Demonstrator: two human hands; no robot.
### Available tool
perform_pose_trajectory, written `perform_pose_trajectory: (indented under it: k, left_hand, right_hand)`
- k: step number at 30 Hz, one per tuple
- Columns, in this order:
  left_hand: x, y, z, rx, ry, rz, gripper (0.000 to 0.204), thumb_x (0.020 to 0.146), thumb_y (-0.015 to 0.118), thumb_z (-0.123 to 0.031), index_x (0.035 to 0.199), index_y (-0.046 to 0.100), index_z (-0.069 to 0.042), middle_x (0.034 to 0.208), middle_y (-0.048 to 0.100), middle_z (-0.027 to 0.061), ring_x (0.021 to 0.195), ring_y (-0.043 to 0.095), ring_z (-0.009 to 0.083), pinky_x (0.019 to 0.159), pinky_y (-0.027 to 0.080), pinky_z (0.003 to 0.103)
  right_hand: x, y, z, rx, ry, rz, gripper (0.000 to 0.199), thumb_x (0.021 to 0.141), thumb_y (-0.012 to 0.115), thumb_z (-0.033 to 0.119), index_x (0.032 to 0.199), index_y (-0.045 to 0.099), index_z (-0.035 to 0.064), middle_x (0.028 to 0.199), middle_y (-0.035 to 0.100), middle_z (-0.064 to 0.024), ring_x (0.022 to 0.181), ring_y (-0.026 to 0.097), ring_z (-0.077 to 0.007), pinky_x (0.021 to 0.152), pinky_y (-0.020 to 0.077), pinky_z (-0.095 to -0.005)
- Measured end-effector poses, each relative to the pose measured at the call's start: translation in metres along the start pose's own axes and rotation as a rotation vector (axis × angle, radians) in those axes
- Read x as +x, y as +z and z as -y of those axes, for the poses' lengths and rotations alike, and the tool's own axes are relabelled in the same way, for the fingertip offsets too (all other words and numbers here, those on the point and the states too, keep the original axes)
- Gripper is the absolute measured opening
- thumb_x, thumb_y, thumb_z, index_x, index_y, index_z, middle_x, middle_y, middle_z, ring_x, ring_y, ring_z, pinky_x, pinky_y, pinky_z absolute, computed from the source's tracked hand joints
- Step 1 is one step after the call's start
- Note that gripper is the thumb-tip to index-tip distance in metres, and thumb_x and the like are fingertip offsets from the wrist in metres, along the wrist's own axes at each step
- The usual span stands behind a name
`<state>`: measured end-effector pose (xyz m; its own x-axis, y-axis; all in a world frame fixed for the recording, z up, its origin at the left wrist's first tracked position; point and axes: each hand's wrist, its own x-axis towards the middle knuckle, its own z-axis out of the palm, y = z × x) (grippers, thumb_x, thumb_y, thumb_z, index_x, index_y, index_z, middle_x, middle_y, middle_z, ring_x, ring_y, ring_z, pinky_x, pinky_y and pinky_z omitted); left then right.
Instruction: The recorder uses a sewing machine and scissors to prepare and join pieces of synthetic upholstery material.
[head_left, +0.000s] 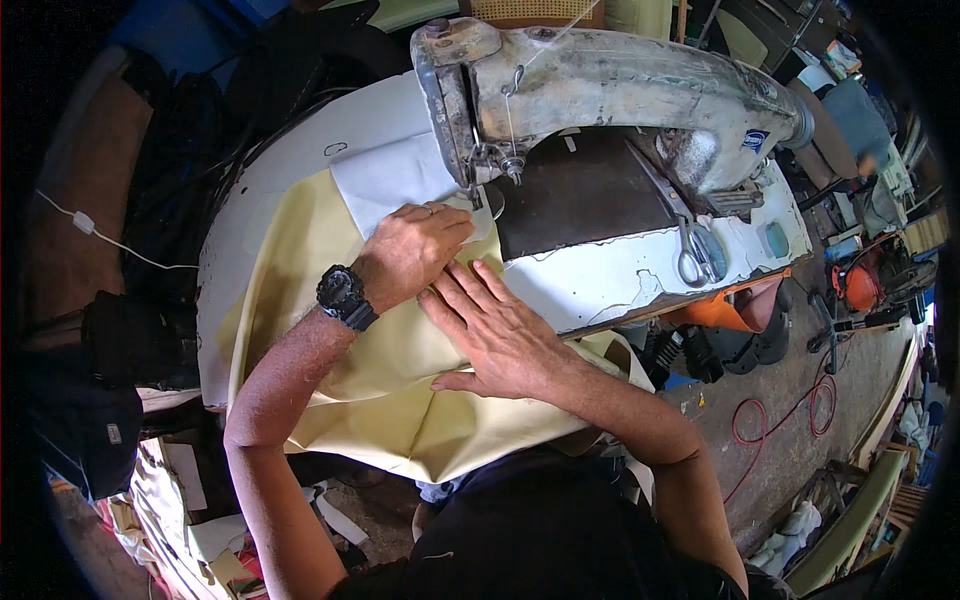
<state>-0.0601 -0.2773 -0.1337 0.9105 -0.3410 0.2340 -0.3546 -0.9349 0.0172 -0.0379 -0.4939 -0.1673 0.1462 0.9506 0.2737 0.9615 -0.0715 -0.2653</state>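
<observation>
Left hand (pixel 415 250): palm down, fingers curled loosely, pressing the pale yellow fabric (pixel 390 370) just in front of the needle.
Right hand (pixel 490 325): open and flat, fingers spread on the same fabric, gripping nothing.
Fabric: lies across the white table (pixel 600 280), draping off its near edge.
Sewing machine (pixel 610 90): grey, worn, above both hands.
Scissors (pixel 695 250): on the table, right of the hands.
Containers: none seen holding anything.

Pale yellow fabric (pixel 330 270), creased, lies flat across the white table, near edge drooping off toward 6 o'clock. White fabric piece (pixel 385 175) overlaps its far end at approx. 12 o'clock, prob. reaching the needle.
</observation>
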Motion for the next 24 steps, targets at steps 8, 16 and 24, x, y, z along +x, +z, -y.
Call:
perform_pose_trajectory:
  k: [8,16,24]
  left_hand:
    - [-0.018,-0.004,0.025,-0.3,-0.154,-0.091,0.04,0.086,0.075,-0.011,0.125,0.073,-0.005,0.134,0.07,0.0141,0.124,0.066,0.0323,0.106,0.052,0.042]
    - [-0.014,-0.013,0.031,-0.154,0.101,-0.005,0.039,0.087,0.073,-0.006,0.126,0.074,-0.009,0.14,0.068,0.0057,0.137,0.058,0.0278,0.116,0.046,0.043]
    - [-0.005,-0.029,0.021,0.105,0.214,0.099,0.042,0.084,0.074,-0.008,0.125,0.074,-0.011,0.138,0.07,0.0038,0.135,0.059,0.0257,0.118,0.045,0.044]
  right_hand:
    - [-0.012,0.012,0.021,-0.077,0.003,0.031,0.103,0.091,0.061,0.073,0.155,0.039,-0.0048,0.165,0.031,-0.0276,0.157,0.024,-0.0419,0.13,0.0161,-0.0541]
    - [-0.016,0.006,0.027,-0.062,0.006,0.048,0.105,0.091,0.059,0.075,0.156,0.038,-0.0055,0.166,0.029,-0.0279,0.157,0.023,-0.0422,0.13,0.0154,-0.0551]
    - [-0.013,0.004,0.027,-0.023,0.017,0.05,0.106,0.091,0.06,0.075,0.155,0.038,-0.0063,0.166,0.03,-0.0282,0.158,0.022,-0.0422,0.13,0.0148,-0.0548]
